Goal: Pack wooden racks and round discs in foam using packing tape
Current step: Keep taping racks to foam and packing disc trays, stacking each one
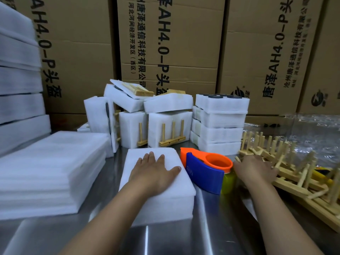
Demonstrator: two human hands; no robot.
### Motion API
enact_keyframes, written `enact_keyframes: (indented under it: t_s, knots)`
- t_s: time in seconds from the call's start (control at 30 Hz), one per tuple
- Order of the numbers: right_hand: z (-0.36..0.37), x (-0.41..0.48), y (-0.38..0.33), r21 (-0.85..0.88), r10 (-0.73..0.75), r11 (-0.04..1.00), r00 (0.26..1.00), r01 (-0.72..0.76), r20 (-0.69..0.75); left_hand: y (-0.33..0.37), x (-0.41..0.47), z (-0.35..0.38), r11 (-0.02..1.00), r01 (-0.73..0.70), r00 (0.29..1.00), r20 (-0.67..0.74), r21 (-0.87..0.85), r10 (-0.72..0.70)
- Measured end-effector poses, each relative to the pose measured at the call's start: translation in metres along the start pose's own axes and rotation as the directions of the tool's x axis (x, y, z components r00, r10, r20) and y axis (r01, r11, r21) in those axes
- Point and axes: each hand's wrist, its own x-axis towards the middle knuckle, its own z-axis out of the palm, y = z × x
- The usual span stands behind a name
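Observation:
A white foam block [145,203] lies on the steel table in front of me. My left hand [154,172] rests flat on its top with fingers spread. To its right sits an orange and blue tape dispenser [204,168] with a yellowish tape roll. My right hand [254,169] reaches into the pile of loose wooden racks [294,173] at the right; its fingers are blurred and partly hidden among the pegs, so I cannot tell whether it grips one. Black round discs [215,96] show on top of a foam stack at the back.
Several packed foam bundles [219,124] with racks poking out stand at the back centre. A stack of foam sheets [46,173] lies at the left, taller foam piles [16,80] behind it. Cardboard boxes [171,43] wall the back. Clear plastic wrap [303,129] lies far right.

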Motion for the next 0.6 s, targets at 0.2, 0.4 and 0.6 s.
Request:
enact_keyframes:
  t_s: [0.2, 0.4, 0.6]
  knots:
    - [0.001, 0.006, 0.005, -0.061, -0.103, 0.992, 0.992, 0.107, 0.068, -0.001, -0.001, -0.003, 1.000, -0.003, 1.000, 0.002, -0.012, 0.003]
    - [0.001, 0.004, 0.009, 0.108, -0.173, 0.978, 0.981, 0.181, -0.085, 0.000, -0.002, -0.003, 1.000, -0.007, 1.000, 0.003, -0.028, 0.007]
    - [-0.019, -0.010, 0.001, 0.273, -0.225, 0.873, 0.830, 0.404, -0.511, 0.000, -0.003, -0.003, 1.000, -0.004, 1.000, 0.013, -0.020, 0.004]
